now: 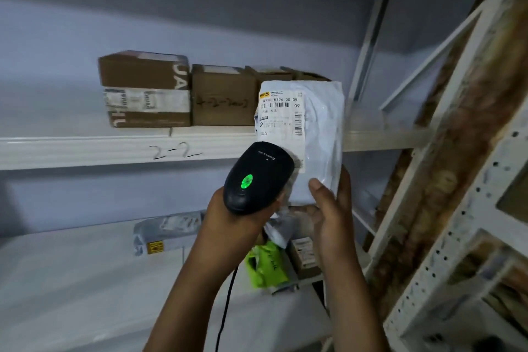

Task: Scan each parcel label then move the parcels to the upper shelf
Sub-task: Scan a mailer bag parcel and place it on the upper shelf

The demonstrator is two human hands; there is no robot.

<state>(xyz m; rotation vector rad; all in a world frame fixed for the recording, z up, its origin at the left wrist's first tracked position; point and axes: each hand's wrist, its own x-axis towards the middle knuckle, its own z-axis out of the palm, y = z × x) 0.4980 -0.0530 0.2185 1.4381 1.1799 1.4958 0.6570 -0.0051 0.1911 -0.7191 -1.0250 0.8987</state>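
Observation:
My right hand (328,208) grips the lower edge of a white plastic mailer parcel (323,128), held upright in front of the upper shelf (85,148) marked "2-2". Its printed label (281,114) with barcodes faces me. My left hand (228,217) grips a black handheld scanner (258,180), whose green light is lit; its head points at the lower part of the label. A black cable hangs from the scanner. Three cardboard boxes stand on the upper shelf: a taped one (145,90), a plain one (223,96) and one partly hidden behind the mailer (270,73).
On the lower shelf (71,280) lie a grey mailer (168,230), a green packet (267,266), a small cardboard box (304,257) and crumpled white wrapping. White perforated metal uprights (428,266) of a second rack stand at the right, close to my right arm.

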